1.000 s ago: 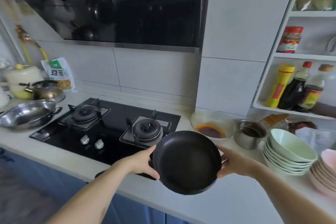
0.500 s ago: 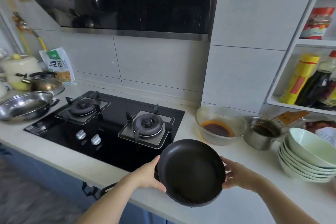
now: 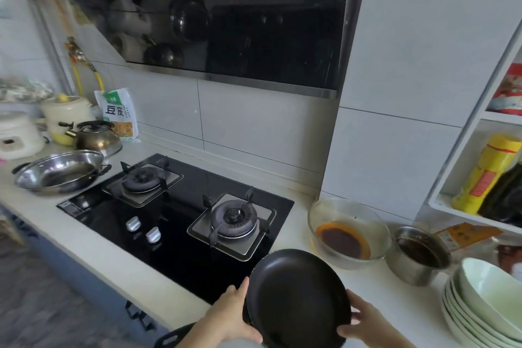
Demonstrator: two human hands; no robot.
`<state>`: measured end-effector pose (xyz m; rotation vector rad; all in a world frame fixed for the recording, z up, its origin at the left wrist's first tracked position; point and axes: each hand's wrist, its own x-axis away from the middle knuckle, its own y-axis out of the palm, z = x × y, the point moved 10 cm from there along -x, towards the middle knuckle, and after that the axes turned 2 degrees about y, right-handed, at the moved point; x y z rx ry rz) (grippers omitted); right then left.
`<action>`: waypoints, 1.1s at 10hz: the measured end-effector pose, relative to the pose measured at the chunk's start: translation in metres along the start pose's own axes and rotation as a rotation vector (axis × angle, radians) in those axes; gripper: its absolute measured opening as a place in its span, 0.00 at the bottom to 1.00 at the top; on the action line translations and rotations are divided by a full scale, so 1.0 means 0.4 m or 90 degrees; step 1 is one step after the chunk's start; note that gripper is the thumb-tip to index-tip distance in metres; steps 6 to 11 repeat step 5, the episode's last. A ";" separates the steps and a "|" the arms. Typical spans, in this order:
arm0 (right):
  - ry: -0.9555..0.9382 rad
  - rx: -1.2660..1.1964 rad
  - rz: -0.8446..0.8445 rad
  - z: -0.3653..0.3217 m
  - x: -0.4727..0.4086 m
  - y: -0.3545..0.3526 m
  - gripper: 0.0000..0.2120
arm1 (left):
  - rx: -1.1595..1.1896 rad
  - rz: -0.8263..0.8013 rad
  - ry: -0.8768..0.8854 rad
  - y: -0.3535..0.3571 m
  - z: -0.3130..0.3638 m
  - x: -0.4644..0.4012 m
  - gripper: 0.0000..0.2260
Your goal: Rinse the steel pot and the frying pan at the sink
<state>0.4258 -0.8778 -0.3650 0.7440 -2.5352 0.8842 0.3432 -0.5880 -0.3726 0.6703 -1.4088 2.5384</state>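
Head view shows both hands, left hand and right hand, gripping the frying pan by opposite rims, likely to carry it steadily. No sink is visible; the steel pot waits on the worktop.

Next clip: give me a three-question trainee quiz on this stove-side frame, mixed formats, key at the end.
1. True or false: the frying pan rests on a burner.
2. What lies left of the stove? A) steel pot B) glass bowl C) stacked bowls
3. Fill in: the glass bowl holds dark ____.

Key: 1. False; the left hand and right hand hold it up by the rim. 2. A, the steel pot. 3. Sauce.
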 end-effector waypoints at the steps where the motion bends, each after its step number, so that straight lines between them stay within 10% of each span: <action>1: 0.002 0.028 -0.047 -0.020 -0.017 -0.002 0.38 | 0.006 -0.005 -0.022 0.005 0.015 -0.007 0.60; 3: -0.050 0.111 0.076 -0.006 -0.027 -0.025 0.45 | -0.014 0.012 -0.003 -0.014 0.018 -0.012 0.58; 5: -0.029 0.363 0.264 -0.066 0.044 -0.048 0.49 | -0.111 0.394 -0.069 -0.245 -0.042 0.156 0.46; 11: -0.029 0.363 0.264 -0.066 0.044 -0.048 0.49 | -0.111 0.394 -0.069 -0.245 -0.042 0.156 0.46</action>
